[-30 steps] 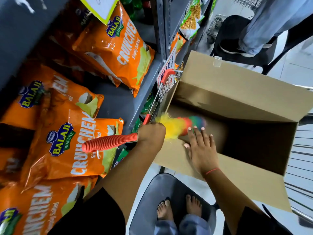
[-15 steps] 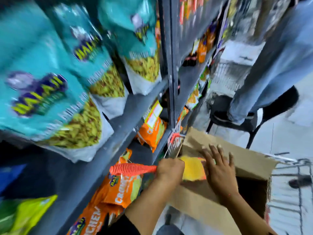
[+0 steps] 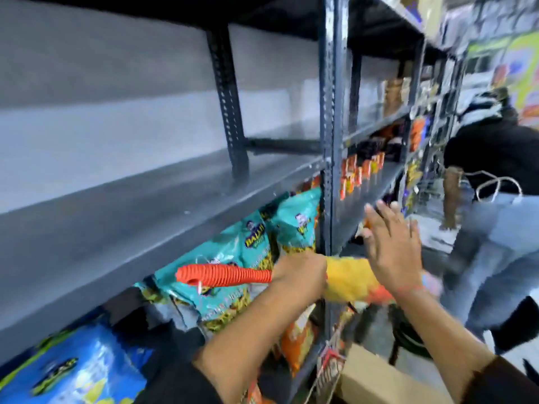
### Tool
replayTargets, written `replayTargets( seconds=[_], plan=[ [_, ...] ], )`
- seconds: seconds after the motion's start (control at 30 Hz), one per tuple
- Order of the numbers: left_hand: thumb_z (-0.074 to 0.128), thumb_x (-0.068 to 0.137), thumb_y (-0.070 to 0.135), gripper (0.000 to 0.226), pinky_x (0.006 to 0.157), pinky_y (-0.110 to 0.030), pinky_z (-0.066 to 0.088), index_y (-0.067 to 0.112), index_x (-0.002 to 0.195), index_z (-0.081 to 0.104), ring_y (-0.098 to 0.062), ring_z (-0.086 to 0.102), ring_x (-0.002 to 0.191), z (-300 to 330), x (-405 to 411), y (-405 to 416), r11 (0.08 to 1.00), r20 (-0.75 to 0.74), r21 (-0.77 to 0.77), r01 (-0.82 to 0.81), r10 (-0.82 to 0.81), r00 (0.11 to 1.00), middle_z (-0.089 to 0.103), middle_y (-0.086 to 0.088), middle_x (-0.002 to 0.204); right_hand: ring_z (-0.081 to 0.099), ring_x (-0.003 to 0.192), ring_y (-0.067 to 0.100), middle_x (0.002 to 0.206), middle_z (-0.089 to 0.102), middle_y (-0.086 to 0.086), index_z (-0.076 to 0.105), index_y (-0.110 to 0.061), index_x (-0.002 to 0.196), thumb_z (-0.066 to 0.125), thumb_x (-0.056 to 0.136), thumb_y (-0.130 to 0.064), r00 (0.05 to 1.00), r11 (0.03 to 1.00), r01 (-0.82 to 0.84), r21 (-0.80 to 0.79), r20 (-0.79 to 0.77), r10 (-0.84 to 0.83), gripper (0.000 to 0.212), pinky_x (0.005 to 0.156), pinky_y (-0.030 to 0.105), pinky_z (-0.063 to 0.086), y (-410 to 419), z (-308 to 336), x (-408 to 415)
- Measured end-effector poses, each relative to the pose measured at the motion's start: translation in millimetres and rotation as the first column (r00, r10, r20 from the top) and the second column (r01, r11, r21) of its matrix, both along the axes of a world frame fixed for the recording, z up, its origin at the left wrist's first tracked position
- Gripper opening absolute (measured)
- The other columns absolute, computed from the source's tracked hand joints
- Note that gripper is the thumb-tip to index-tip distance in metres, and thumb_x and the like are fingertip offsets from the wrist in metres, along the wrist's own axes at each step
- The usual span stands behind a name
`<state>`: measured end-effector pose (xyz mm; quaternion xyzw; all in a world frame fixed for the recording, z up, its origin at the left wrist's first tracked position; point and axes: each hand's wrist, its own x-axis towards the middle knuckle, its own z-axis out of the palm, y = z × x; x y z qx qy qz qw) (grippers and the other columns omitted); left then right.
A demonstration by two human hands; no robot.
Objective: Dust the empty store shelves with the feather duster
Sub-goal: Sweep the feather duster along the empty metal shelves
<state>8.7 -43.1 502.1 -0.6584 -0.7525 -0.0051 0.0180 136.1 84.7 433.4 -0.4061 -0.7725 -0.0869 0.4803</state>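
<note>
1. Head view: shelf [image 3: 140, 199], grey metal and bare, runs from the left edge toward the upright post [image 3: 329, 141] at centre; the whole frame is blurred.
2. The left hand [image 3: 300, 272] is closed in a fist around the duster [image 3: 347, 278], gripping where the ribbed orange handle [image 3: 224, 276] meets the yellow feathers.
3. The handle points left, roughly level, and sits in front of the teal packets [image 3: 233, 258] on the tier below the bare shelf.
4. The feathers point right, crossing the post and passing behind the right hand.
5. The right hand [image 3: 390, 246] is open flat, fingers spread and pointing up, holding nothing; a red thread circles its wrist.
6. The duster is below the bare shelf's front edge and not touching it.
7. Blue packets [image 3: 75, 365] lie at lower left, orange packets [image 3: 297, 342] under the teal ones.
8. A cardboard box [image 3: 376, 380] shows at the bottom, right of the post.
9. Another person [image 3: 501, 228] stands at the right edge, near the farther stocked shelves.
</note>
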Motion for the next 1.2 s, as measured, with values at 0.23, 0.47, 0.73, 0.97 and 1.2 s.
replayTargets(
  seconds=[0.23,0.47,0.73,0.97,1.2],
  plan=[
    [0.053,0.089,0.043,0.035,0.085,-0.04,0.05,0.02,0.114,0.065,-0.035,0.064,0.107,112.2,-50.7,-66.6,0.912,0.019,0.346,-0.221,0.228,0.973,0.068,-0.011,0.115,0.029,0.131,0.028,0.139,0.043,0.021,0.041,-0.011,0.136,0.021,0.1,-0.048,0.87,0.909,-0.145,0.392,-0.388,0.306,0.055,0.105,0.055,0.025,-19.7,146.1,-54.9],
    [0.048,0.093,0.045,0.035,0.072,-0.036,0.045,0.021,0.105,0.071,-0.036,0.063,0.095,138.6,-102.8,-120.2,0.797,0.168,0.416,-0.437,0.405,0.899,0.067,-0.014,0.092,0.038,0.118,0.027,0.125,0.05,0.021,0.045,-0.008,0.122,0.021,0.099,-0.048,0.783,0.874,-0.257,0.412,-0.442,0.438,0.052,0.095,0.062,0.034,-34.8,149.7,-118.3],
    [0.051,0.091,0.046,0.028,0.066,-0.032,0.042,0.029,0.093,0.073,-0.033,0.061,0.081,125.4,-115.5,-154.9,0.737,0.208,0.405,-0.541,0.502,0.839,0.052,0.001,0.061,0.043,0.102,0.023,0.103,0.057,0.016,0.043,-0.015,0.097,0.022,0.098,-0.051,0.768,0.874,-0.378,0.306,-0.423,0.481,0.041,0.092,0.058,0.038,-40.6,109.1,-163.8],
    [0.055,0.09,0.042,0.032,0.065,-0.03,0.041,0.017,0.089,0.074,-0.032,0.065,0.084,113.7,-144.3,-147.6,0.733,0.17,0.302,-0.609,0.587,0.791,0.069,-0.013,0.086,0.035,0.123,0.028,0.126,0.053,0.016,0.042,-0.016,0.124,0.021,0.094,-0.06,0.868,0.869,-0.443,0.221,-0.136,0.477,0.057,0.107,0.053,0.019,-34.2,99.7,-198.9],
    [0.051,0.092,0.042,0.036,0.068,-0.032,0.043,0.012,0.079,0.066,-0.03,0.06,0.079,125.9,-175.5,-157.7,0.689,0.176,0.313,-0.653,0.634,0.753,0.054,-0.003,0.07,0.025,0.133,0.033,0.137,0.045,0.018,0.035,-0.018,0.137,0.014,0.097,-0.055,0.865,0.867,-0.479,0.137,-0.098,0.493,0.058,0.11,0.051,0.016,-28.0,84.7,-211.0]
  ],
)
